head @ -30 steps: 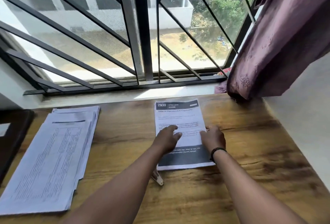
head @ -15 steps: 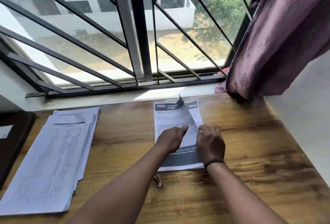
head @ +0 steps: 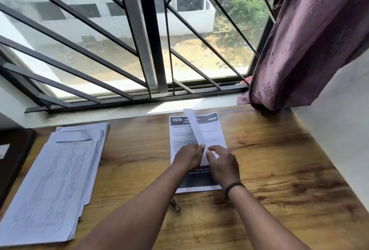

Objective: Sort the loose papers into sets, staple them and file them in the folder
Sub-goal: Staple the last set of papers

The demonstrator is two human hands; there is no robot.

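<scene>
A small set of printed sheets headed "2939" [head: 214,130] lies on the wooden table [head: 279,170] below the window. Its top sheet [head: 194,128] stands lifted almost on edge. My left hand [head: 187,157] pinches that sheet near its lower part. My right hand [head: 222,162] touches the same sheet at its right edge, fingers curled on the paper. A metal stapler [head: 174,205] pokes out from under my left forearm, just below the set. A large stack of loose papers [head: 54,180] lies at the left of the table.
A dark folder [head: 12,156] sits at the far left edge, partly cut off. A barred window [head: 139,50] runs along the back. A purple curtain [head: 309,40] hangs at the back right, touching the table corner. A white wall [head: 339,130] bounds the right side.
The top sheet, flat a second ago, has been peeled up from its right edge and now stands nearly vertical. Both hands moved closer together on it.
</scene>
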